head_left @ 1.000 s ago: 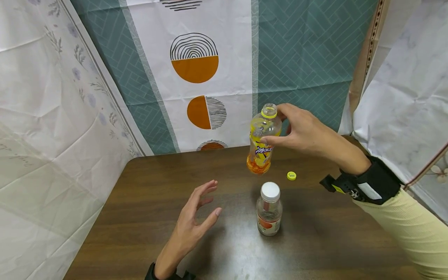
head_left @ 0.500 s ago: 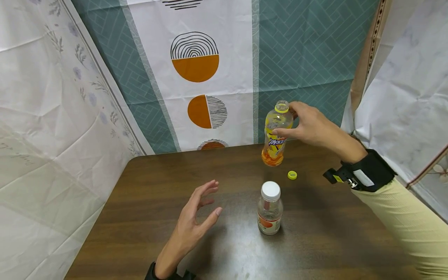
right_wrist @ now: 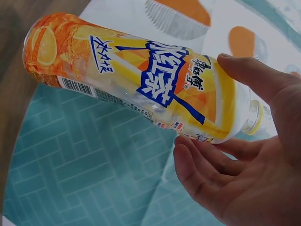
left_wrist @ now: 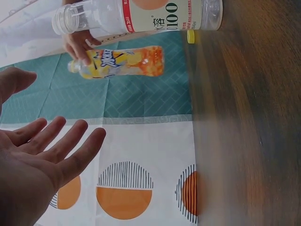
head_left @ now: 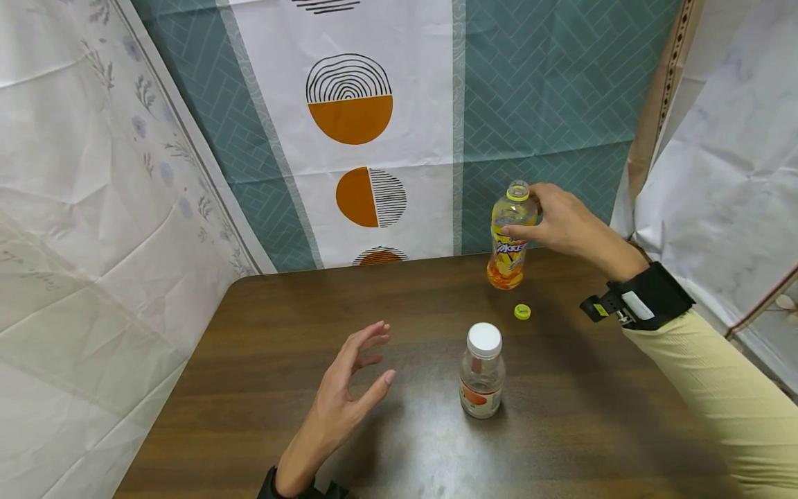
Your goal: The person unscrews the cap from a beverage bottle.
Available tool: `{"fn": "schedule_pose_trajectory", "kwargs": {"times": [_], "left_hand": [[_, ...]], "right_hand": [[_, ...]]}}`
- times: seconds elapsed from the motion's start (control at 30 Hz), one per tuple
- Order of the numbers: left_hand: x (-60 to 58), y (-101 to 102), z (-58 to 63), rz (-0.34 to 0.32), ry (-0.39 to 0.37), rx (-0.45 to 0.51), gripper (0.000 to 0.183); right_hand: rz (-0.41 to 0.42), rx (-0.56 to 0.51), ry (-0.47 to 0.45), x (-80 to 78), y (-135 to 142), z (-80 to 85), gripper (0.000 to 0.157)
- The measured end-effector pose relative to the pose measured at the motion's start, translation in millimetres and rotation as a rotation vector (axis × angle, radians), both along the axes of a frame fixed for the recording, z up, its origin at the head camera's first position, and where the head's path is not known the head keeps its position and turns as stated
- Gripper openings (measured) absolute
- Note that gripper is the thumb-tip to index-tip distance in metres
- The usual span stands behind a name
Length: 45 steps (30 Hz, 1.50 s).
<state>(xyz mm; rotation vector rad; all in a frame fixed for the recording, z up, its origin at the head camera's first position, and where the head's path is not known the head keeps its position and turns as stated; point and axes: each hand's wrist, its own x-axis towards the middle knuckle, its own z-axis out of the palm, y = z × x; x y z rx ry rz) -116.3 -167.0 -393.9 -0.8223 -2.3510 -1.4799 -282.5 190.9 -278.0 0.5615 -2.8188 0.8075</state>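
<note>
My right hand grips an uncapped iced-tea bottle by its upper part, between thumb and fingertips. The bottle is nearly upright, has a yellow label and an orange lower part, and hangs a little above the table's far side. In the right wrist view its label faces the camera. Nearer to me stands a clear bottle with a white cap and a label with an orange-red spot. My left hand hovers left of it, fingers spread and relaxed, holding nothing. A yellow bottle cap lies between the two bottles.
The brown wooden table ends at a hanging cloth in teal and white. White patterned cloths hang at the left and right.
My right hand has carried the iced-tea bottle to the right and toward the back of the table, past the capped bottle. The left hand has stayed still.
</note>
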Motion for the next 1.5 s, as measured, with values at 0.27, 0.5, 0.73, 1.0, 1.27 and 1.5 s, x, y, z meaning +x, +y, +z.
{"fn": "schedule_pose_trajectory", "kwargs": {"times": [0.27, 0.5, 0.73, 1.0, 1.27, 1.5], "left_hand": [[-0.3, -1, -1.3, -0.005, 0.002, 0.004, 0.065], [2.1, 1, 3.7, -0.001, 0.008, -0.001, 0.066], [12.0, 7, 25.8, 0.0, 0.01, 0.01, 0.063], [12.2, 7, 26.9, -0.002, 0.002, 0.011, 0.064], [-1.0, -2, -1.9, -0.004, 0.009, 0.005, 0.067], [-1.8, -3, -1.6, -0.004, 0.009, 0.01, 0.068]], "right_hand": [[-0.044, 0.029, 0.011, -13.1, 11, -17.6, 0.06], [-0.057, 0.026, 0.011, -19.3, 15, -26.5, 0.062], [-0.055, 0.014, -0.054, -24.2, 17, -35.5, 0.067], [-0.068, 0.025, -0.048, -26.0, 19, -41.3, 0.068], [-0.075, 0.027, -0.01, -29.0, 19, -48.2, 0.061], [-0.067, 0.025, -0.019, -31.4, 19, -51.9, 0.062]]}}
